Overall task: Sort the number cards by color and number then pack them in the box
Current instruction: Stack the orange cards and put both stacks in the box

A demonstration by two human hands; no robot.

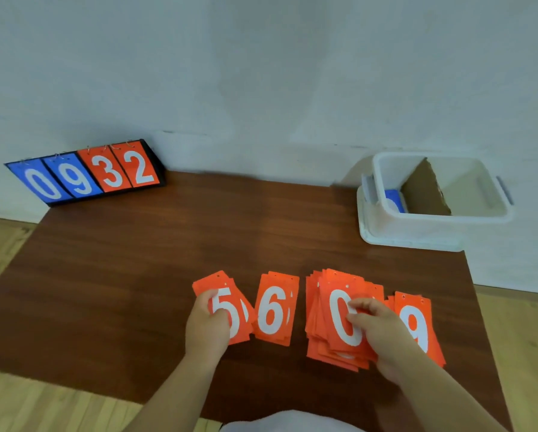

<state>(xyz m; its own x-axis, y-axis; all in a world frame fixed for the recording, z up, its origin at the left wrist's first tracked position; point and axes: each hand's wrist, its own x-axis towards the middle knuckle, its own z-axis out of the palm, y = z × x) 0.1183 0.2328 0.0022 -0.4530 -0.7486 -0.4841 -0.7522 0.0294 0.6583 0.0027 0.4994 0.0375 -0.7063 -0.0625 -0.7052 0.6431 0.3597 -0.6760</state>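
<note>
Mid-sort here, all orange now. The left hand (207, 325) grips the small pile of orange plastic cards showing a white 5 (238, 319) at lower centre, thumb on the face and fingers round its left edge, I reckon to square it up or steady it. Just right of it lies the orange 6 pile (274, 310), apart from the hand. The right hand (383, 332) has its fingers curled onto the top 0 card (336, 319) of the messy stack of orange cards (316, 338), looks like a pinch to peel it off, and it's partly covering the orange 9 pile (417, 325) at lower right. Piles sit in a row along the near edge of the dark brown wooden table (137, 275) so each number has its own spot. The white plastic box (386, 226) waits at upper right with a brown cardboard divider (423, 191); a blue card (394, 199) is already in its left half, so the right half is presumably for orange. The flip scoreboard reading 0932 (87, 176) at upper left isn't involved.
</note>
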